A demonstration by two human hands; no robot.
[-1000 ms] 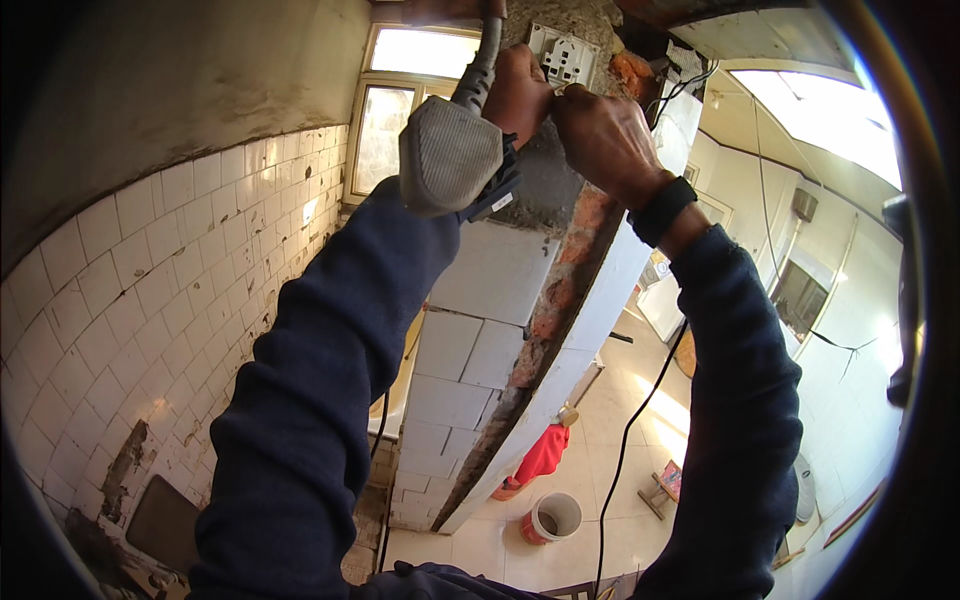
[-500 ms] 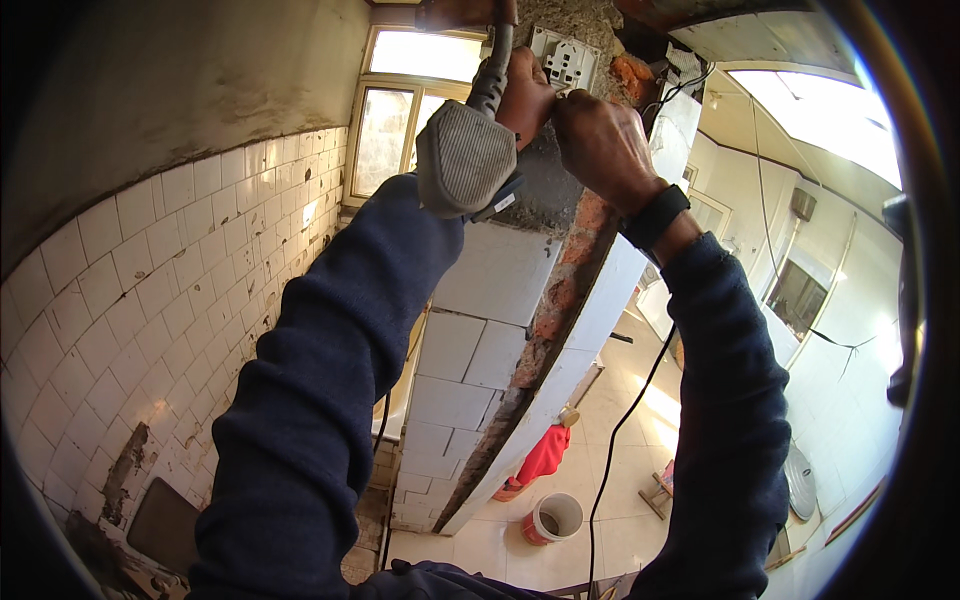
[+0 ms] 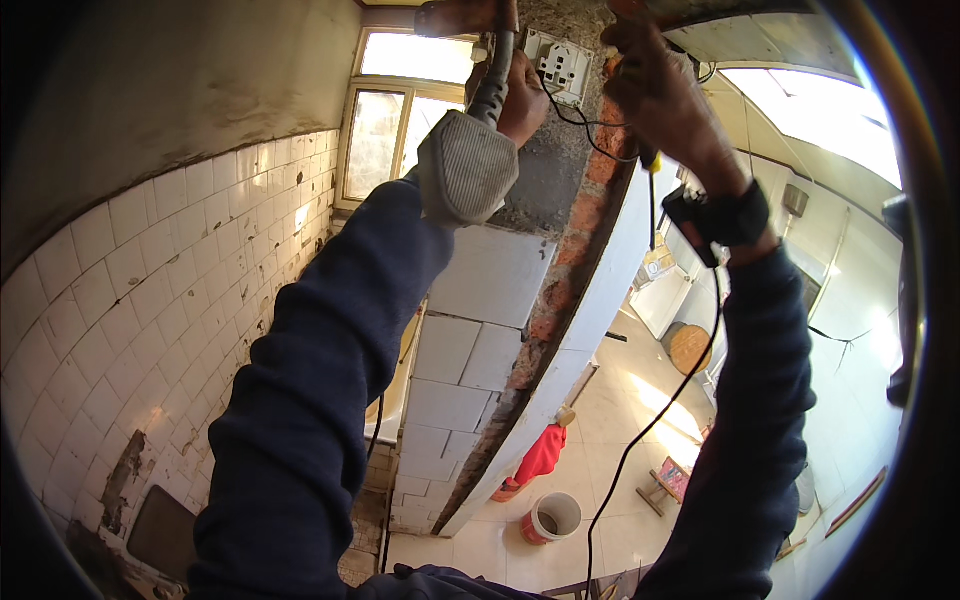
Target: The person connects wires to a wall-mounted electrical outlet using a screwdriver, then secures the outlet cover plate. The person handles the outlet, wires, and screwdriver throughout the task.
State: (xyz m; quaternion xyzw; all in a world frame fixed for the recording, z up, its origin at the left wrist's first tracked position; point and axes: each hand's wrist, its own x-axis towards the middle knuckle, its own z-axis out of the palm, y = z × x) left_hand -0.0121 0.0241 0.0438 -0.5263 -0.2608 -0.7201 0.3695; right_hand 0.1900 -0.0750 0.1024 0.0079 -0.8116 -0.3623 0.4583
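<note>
Socket (image 3: 560, 68) wiring seemed underway, wires (image 3: 586, 123) next needing steadying; right hand (image 3: 675, 110) clasped a screwdriver (image 3: 653, 163); left hand (image 3: 522, 104) curled, hold unclear.

Left hand (image 3: 522, 100): 1, its grip hiding behind a grey ridged plug (image 3: 468, 170) and its cord (image 3: 490, 90); cord is running off the upper edge. Right hand (image 3: 665, 105): 1, blurring, its upper fingers darkening near that edge. Yellow-and-black tool (image 3: 654, 163): 1, its upper end disappearing behind the right hand. Sleeves (image 3: 310, 400): 2, running off the lower edge.
</note>
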